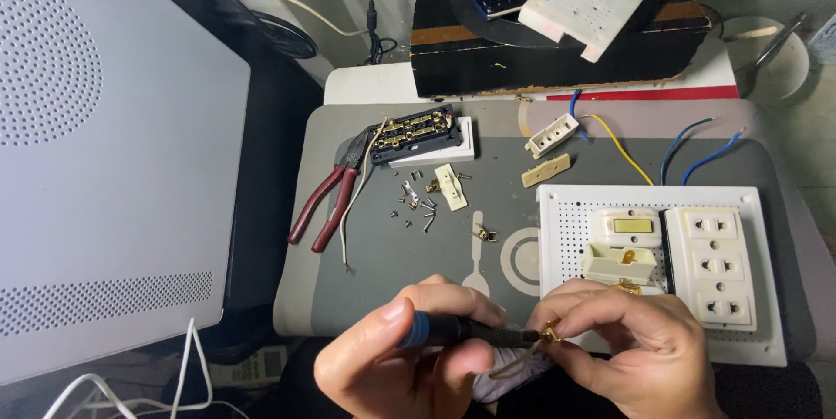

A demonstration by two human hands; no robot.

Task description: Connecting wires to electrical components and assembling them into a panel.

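At bottom centre, left hand (409,345) wrapped closed around a screwdriver (461,330) with black shaft and blue-ringed handle, tip against a small brass terminal (549,332). Right hand (636,345) pinches that terminal between thumb and fingers, just beside the white perforated switchboard (566,210). On the grey mat (401,262): loose screws (416,206), red-handled pliers (326,201) to the left, an opened socket block (414,133) above them.

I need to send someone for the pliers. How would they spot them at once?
Start at the grey mat on the table. The pliers lie along its left edge, beside the opened black socket block. Their long dark-red handles set them apart from the tiny screws nearby.
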